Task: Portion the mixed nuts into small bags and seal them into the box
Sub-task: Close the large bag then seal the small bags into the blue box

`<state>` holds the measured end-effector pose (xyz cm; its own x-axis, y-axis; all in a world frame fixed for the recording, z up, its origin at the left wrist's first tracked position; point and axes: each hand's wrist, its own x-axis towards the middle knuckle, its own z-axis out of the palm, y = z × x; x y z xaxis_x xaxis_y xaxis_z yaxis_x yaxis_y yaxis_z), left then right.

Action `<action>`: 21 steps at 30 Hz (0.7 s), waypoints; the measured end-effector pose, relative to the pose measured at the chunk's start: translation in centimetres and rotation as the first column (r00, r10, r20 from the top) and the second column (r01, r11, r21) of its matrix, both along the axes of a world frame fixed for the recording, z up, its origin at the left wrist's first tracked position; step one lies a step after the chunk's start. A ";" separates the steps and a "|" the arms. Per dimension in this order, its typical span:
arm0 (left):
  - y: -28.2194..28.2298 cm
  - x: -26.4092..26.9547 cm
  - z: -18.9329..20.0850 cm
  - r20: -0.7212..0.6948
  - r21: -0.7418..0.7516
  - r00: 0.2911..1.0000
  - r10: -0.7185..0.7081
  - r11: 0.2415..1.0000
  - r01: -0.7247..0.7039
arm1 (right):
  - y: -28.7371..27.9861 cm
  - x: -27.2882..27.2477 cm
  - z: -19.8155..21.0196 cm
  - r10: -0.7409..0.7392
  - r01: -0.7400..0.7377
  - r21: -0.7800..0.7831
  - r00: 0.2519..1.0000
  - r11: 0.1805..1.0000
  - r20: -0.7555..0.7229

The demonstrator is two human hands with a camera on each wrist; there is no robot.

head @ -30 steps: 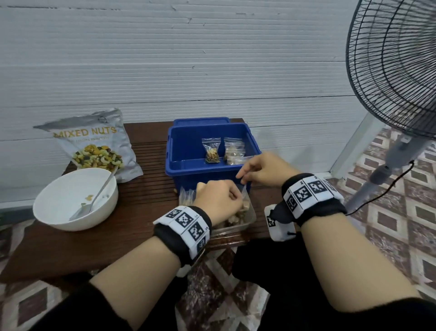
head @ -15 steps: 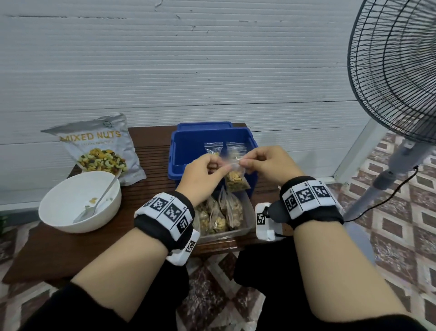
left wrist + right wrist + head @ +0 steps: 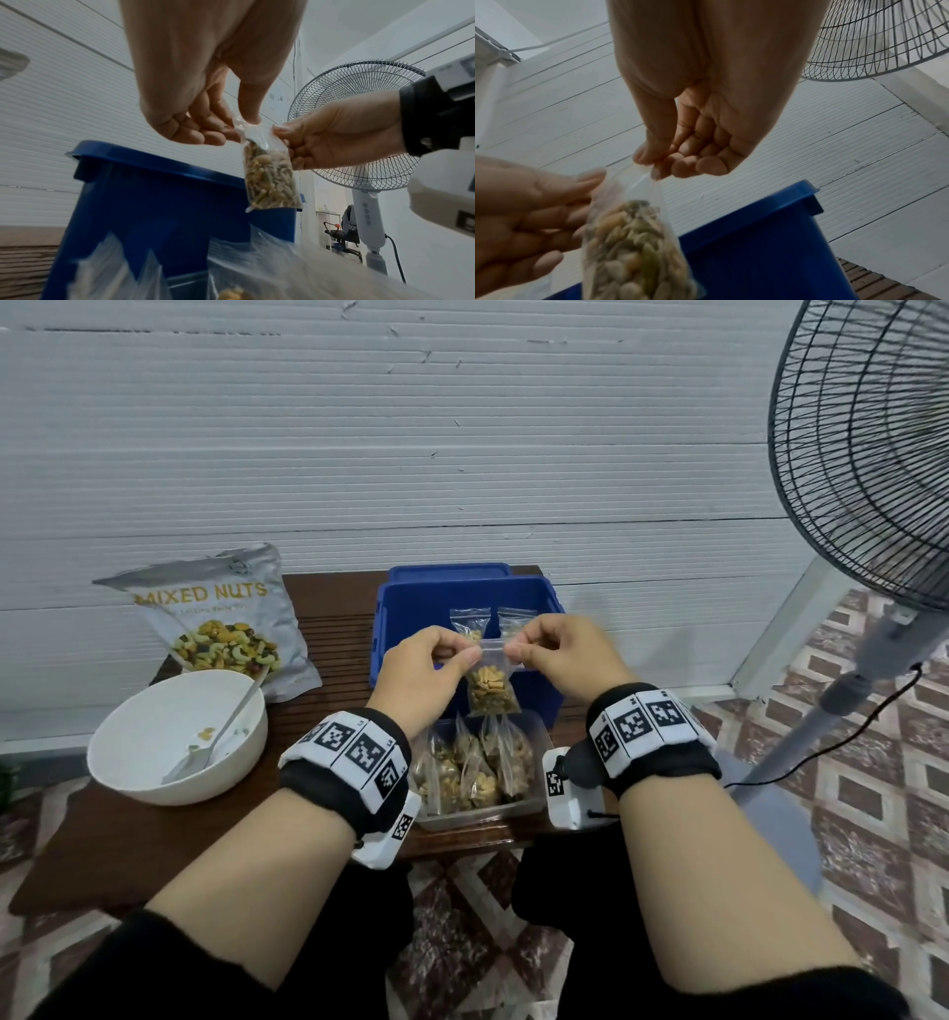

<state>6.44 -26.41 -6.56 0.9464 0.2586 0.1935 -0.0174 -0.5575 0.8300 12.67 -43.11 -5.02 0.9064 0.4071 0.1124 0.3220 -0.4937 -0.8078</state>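
While two bags (image 3: 490, 622) sit boxed, both hands' fingers (image 3: 467, 656) pinch one bag (image 3: 492, 686).

The head view looks forward and down from above and behind the blue box (image 3: 464, 629), far enough to take in the whole wooden surface (image 3: 154, 839). The left wrist view sits low, close in front of the box (image 3: 164, 203), facing up along the left hand (image 3: 203, 85). The right wrist view looks up from just right of the box (image 3: 765, 243), along the right hand (image 3: 706, 121). All three share the box, the small bag of nuts (image 3: 492, 693) above its near wall, and the standing fan (image 3: 868, 454).
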 end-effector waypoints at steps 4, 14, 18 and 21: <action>0.1 0.1 0.0 0.012 0.024 0.999 0.032 0.999 -0.033 | 0.0 0.1 0.1 0.051 -0.049 0.042 0.998 0.998 -0.032; -0.3 -0.2 0.2 0.003 -0.009 1.000 -0.016 1.000 0.016 | 0.3 0.0 0.0 0.082 -0.082 0.007 0.997 0.997 -0.009; 0.0 0.0 0.1 0.000 -0.029 1.000 -0.020 0.999 0.020 | 0.7 -0.1 0.0 0.131 -0.127 0.050 0.989 0.991 -0.066; 0.1 0.0 0.1 -0.009 -0.011 1.000 -0.025 1.000 0.025 | 0.9 0.0 -0.2 0.146 -0.144 0.028 0.988 0.989 -0.054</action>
<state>6.39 -26.28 -6.44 0.9545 0.2364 0.1821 -0.0237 -0.5483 0.8360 12.62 -42.22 -5.19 0.8430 0.5326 0.0750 0.3432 -0.4252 -0.8375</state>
